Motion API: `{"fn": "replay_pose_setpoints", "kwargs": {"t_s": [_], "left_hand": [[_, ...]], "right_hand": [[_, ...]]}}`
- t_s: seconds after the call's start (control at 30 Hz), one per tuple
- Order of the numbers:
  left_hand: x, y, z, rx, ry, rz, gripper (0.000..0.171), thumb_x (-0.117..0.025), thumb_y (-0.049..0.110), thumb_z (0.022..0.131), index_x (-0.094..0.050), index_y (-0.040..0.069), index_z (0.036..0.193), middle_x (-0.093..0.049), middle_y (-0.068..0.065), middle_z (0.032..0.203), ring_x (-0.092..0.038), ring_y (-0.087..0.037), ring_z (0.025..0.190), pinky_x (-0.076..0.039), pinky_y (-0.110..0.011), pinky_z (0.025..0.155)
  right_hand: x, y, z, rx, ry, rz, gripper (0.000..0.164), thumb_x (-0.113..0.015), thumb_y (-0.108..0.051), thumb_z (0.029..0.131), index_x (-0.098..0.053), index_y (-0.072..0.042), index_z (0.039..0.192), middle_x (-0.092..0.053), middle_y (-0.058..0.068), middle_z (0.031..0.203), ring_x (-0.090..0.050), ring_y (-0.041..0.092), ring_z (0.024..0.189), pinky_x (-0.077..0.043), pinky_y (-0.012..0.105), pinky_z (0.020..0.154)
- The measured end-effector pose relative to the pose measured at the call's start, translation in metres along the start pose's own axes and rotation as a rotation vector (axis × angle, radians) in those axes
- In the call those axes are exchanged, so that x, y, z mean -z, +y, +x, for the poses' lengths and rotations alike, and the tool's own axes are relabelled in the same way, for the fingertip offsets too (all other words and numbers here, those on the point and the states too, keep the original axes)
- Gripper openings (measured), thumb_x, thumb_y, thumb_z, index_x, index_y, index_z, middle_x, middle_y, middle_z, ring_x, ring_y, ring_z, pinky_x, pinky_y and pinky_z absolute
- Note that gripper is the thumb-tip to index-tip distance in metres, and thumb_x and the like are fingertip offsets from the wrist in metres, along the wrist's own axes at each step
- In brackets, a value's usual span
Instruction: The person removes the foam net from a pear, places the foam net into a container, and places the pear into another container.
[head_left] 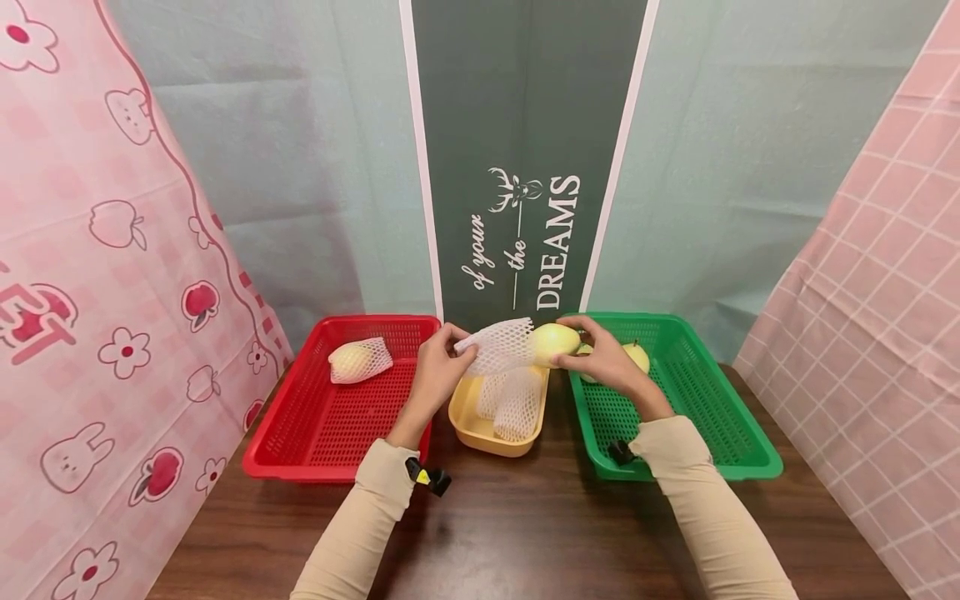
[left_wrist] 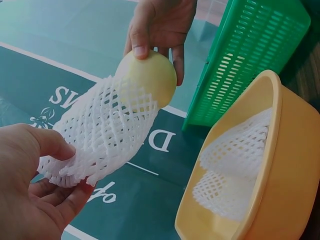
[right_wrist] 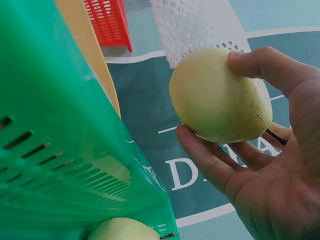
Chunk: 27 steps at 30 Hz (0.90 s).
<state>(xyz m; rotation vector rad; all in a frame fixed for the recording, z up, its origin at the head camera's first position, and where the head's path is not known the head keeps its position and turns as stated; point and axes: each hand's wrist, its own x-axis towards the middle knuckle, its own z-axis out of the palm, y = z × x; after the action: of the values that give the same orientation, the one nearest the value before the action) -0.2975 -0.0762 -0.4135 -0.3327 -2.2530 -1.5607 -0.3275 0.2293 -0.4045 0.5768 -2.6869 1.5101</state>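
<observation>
A pale yellow-green pear [right_wrist: 217, 97] is held by my right hand [head_left: 606, 358], thumb on one side and fingers on the other, its stem toward the palm. My left hand [head_left: 438, 367] pinches the closed-up end of a white foam net sleeve [left_wrist: 102, 130]. The sleeve's other end lies over the tip of the pear, as the left wrist view shows. Both are above a yellow tub [head_left: 491, 444], which holds more white foam net sleeves [head_left: 517, 408].
On the left stands a red basket [head_left: 262, 433] with a pear in a foam net [head_left: 358, 361]. A green basket [head_left: 738, 417] on the right contains bare pears [head_left: 637, 357]. All stand on a dark wooden table [head_left: 517, 525] before a hanging cloth [head_left: 525, 100].
</observation>
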Motion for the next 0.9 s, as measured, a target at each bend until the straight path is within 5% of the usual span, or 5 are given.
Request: {"fn": "replay_pose_setpoints", "kwargs": {"t_s": [0.9], "left_hand": [[-0.003,-0.003,0.001,-0.012,-0.005,0.115,0.009,-0.075,0.007,0.094,-0.067,0.006,0.099,-0.07,-0.012,0.1,-0.064,-0.021,0.086,-0.053,-0.028,0.075]], "right_hand": [[0.014,0.015,-0.002,-0.063,0.046,-0.077,0.075,-0.082,-0.033,0.094,-0.047,-0.012,0.156,-0.051,0.021,0.154,-0.053,0.042,0.139,-0.051,0.052,0.099]]}}
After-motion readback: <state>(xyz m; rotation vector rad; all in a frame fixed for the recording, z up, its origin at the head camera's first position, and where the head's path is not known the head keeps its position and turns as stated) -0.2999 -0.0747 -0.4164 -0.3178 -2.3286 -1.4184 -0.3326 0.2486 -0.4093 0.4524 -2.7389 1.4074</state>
